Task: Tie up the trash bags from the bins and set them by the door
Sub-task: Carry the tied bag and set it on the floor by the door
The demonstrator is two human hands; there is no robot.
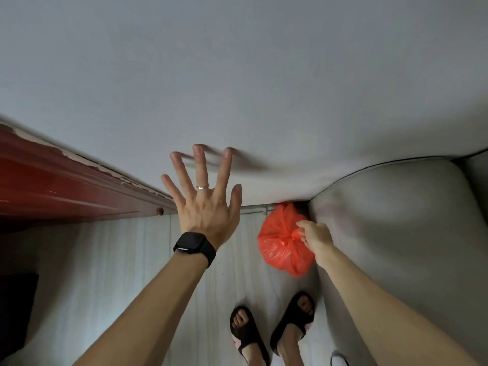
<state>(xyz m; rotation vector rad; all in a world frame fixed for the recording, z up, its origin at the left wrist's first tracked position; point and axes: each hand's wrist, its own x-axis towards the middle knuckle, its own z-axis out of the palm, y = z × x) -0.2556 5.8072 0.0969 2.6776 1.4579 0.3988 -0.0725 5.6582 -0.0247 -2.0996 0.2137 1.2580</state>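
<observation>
Thin orange-red plastic, crinkled and glossy: that is the trash bag (280, 249). It sits low in the corner where the wall (237, 75) meets the grey sofa (396, 220), right against the sofa's side and over the pale floor (118, 260) (whether it rests on the boards yet, I cannot tell). Your right hand (315, 236) pinches its gathered, twisted neck, fingers curled round it. Your left hand (204, 204) is spread wide, fingers straight, tips on the wall, holding nothing. Judge the bag light and soft: it is small, and a pinch alone manages it. The film looks slippery and easy to tear, so hold the bunched neck, not the stretched sides. The dark red door frame (66, 186) stands near, to the left.
</observation>
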